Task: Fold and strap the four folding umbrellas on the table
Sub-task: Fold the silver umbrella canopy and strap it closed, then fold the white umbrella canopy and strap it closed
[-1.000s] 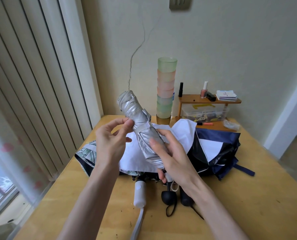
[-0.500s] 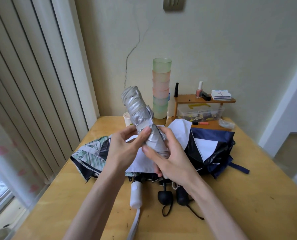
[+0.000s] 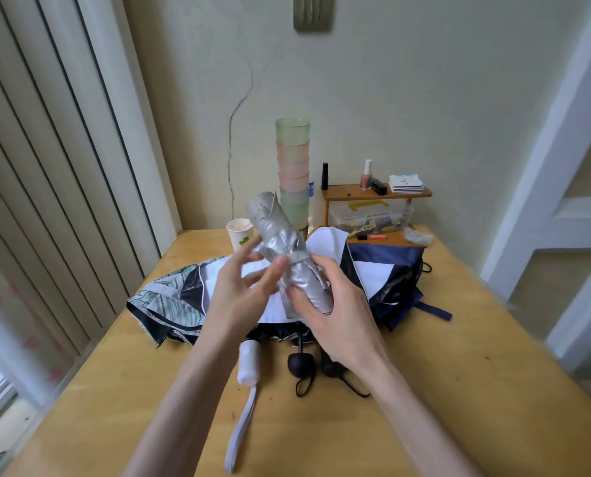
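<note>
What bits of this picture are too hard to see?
All in the head view:
- Handle of the silver umbrella: hidden inside the right hand, which grips its lower end.
- Fastening of the strap: covered by the thumb of the left hand. Its fingers are motion-blurred, so their grip is unclear.
- Dark handle on the table: partly under the right wrist.
- Contents of the clear box: too small.

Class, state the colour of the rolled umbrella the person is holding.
The rolled, shiny fabric folding umbrella is silver-grey, clearest in the head view.
</note>
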The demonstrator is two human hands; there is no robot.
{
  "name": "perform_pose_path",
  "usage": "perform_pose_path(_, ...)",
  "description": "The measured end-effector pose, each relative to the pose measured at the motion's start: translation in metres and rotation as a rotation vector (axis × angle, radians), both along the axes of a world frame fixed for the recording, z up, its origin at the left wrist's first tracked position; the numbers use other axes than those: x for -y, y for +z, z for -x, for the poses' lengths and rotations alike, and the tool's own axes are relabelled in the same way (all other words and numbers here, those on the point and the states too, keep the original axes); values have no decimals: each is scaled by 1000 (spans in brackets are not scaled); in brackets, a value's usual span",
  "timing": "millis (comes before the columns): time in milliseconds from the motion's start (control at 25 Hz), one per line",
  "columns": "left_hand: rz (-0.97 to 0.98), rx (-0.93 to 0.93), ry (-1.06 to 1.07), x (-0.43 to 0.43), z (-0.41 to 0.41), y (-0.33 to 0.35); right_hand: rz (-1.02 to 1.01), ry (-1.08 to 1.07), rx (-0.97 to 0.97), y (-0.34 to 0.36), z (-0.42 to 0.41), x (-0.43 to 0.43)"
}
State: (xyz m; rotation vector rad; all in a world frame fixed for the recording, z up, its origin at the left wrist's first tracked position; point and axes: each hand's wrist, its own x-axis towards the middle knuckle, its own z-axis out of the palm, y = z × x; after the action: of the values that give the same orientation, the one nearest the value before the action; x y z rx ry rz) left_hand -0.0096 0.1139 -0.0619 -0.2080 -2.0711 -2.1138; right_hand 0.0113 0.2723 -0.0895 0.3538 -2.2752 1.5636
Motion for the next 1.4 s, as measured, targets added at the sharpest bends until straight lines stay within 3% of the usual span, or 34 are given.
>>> perform_pose_path(120,11,-70,213,-6,-6,2,-96,-130,-68,-9,-9,-2)
perform_pose_path(320,18,-70,272,-15,-13,3,-285,-284,-239,-18,-16,-2)
perform_pose_path(400,-59,-72,236,-15,-12,3,-216,-250,-211,-19,-16,-6)
perform_pose_path(560,-52,-115,198,-10,-9,5,113,-42,5,-11,-17,-10)
perform_pose_path(680,-42,-138,186,-10,-9,7,125,-16,-9,-6,-19,-9)
perform_pose_path(840,11,-114,124,-9,-4,-2,105,-131,-12,-11,-15,-10)
perform_pose_path(1080,343,-80,94,0,2,-51,35,-466,117,-25,3,-70)
perform_pose_path(1240,485,-130,117,5,1,-65,-119,-791,252,-55,17,-131)
perform_pose_path(1400,570,-152,172,10,4,-75,-385,-841,367,-90,36,-159)
